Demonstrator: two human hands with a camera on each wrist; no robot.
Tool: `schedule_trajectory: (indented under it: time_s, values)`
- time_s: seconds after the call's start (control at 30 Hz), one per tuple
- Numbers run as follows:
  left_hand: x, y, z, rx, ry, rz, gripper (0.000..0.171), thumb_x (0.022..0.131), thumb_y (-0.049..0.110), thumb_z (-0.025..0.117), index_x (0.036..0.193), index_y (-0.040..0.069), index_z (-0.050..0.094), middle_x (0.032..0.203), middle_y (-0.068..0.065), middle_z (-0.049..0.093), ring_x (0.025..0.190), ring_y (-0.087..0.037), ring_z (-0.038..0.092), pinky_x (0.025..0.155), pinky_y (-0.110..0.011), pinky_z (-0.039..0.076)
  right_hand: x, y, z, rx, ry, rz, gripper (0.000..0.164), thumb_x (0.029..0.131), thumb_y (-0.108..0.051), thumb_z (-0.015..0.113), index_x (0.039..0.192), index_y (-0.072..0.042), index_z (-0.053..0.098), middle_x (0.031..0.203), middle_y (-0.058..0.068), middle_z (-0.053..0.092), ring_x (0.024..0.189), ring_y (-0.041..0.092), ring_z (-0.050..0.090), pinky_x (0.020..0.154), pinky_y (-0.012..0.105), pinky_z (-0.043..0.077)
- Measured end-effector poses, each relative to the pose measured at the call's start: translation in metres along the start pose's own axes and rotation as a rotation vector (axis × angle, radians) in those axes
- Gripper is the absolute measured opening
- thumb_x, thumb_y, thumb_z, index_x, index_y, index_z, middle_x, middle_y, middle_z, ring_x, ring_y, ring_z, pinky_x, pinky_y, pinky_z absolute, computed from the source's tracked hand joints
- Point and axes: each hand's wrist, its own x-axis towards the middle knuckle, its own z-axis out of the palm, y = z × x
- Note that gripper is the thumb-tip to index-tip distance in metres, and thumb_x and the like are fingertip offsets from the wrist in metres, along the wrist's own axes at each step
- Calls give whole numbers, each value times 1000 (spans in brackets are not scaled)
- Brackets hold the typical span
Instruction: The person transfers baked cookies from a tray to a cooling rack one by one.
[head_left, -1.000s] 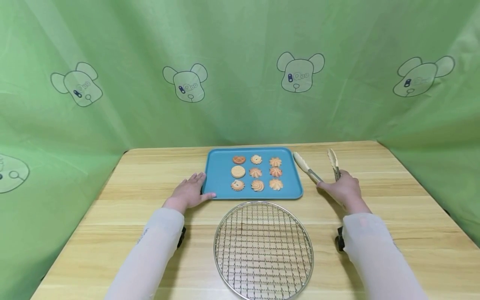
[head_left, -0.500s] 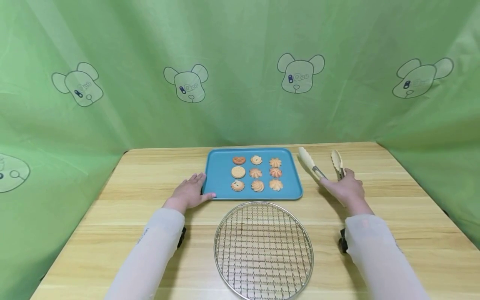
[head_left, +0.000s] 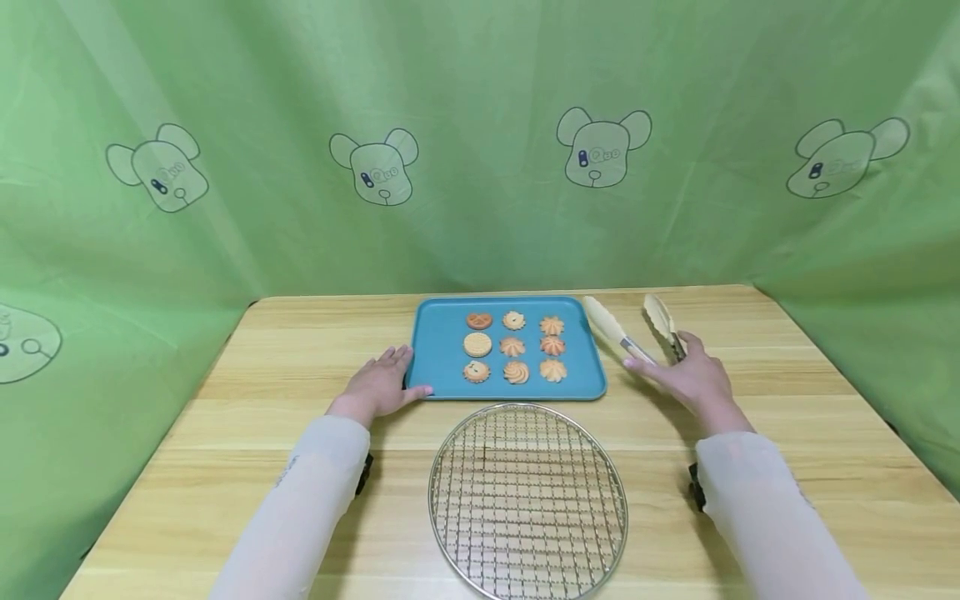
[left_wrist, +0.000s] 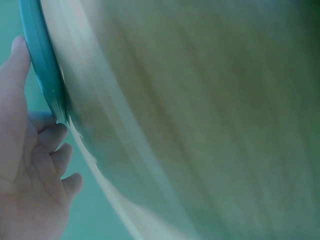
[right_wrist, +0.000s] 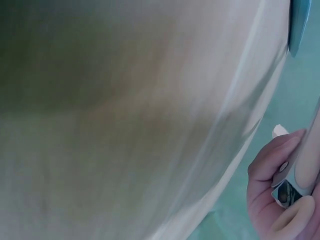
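At the near left corner of a blue tray (head_left: 442, 385), my left hand (head_left: 377, 387) holds the rim, thumb along the front edge and fingers by the left side. The left wrist view shows its palm and curled fingertips against the tray edge (left_wrist: 42, 55). Several cookies (head_left: 515, 372) lie on the tray in rows. My right hand (head_left: 697, 382) grips tongs (head_left: 604, 319) over the table right of the tray. Their pale scalloped tips stand apart and point away from me. In the right wrist view, fingers wrap the metal handle of the tongs (right_wrist: 306, 167).
A round wire cooling rack (head_left: 528, 500) lies in front of the tray, between my forearms. The wooden table (head_left: 247, 433) ends at a green curtain (head_left: 480, 233) printed with bear heads, behind and on both sides.
The tongs first shift right, then swing back left with my right hand, their tips staying spread. My left hand and the tray keep their places.
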Motion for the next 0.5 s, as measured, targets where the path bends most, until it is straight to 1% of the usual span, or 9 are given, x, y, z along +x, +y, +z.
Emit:
schedule_trajectory:
  time_s: [0.3, 0.5]
  values:
    - [0, 0, 0, -5, 0, 0, 89, 92, 62, 44, 151, 1, 17, 156, -14, 17, 142, -33, 13, 115, -48, 14, -1, 4, -3, -8, -71, -48, 125, 73, -76, 59, 151, 0, -4, 141, 43, 21, 123, 62, 26, 95, 73, 26]
    - [-1, 1, -2, -21, -4, 0, 89, 92, 61, 45, 151, 1, 17, 156, -14, 17, 142, -33, 13, 115, -48, 13, 1, 8, -5, -45, -78, -72, 123, 74, -75, 59, 151, -1, -3, 141, 44, 20, 122, 63, 25, 95, 73, 27]
